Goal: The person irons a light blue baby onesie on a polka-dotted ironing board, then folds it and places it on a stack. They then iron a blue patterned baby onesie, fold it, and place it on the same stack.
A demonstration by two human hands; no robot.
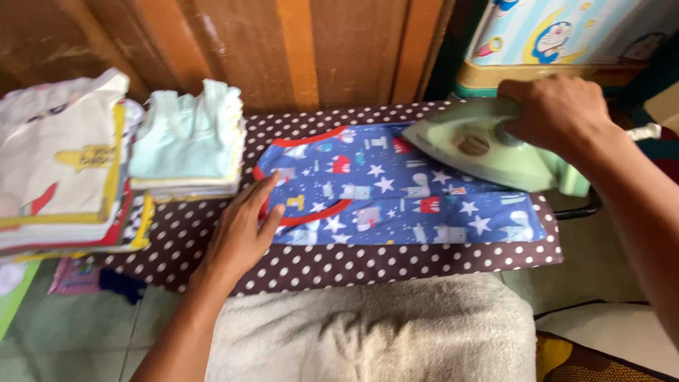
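Blue star-patterned child's garment with red trim point(396, 194) lies flat on the brown white-dotted ironing board point(396, 258). Nearer, the left hand point(244, 233) rests flat and unclenched on its red edge. Farther right, the right hand point(559, 113) grips the pale green iron point(481, 152), apparently pressing the cloth. Folded clothes point(187, 141) sit stacked beyond, left.
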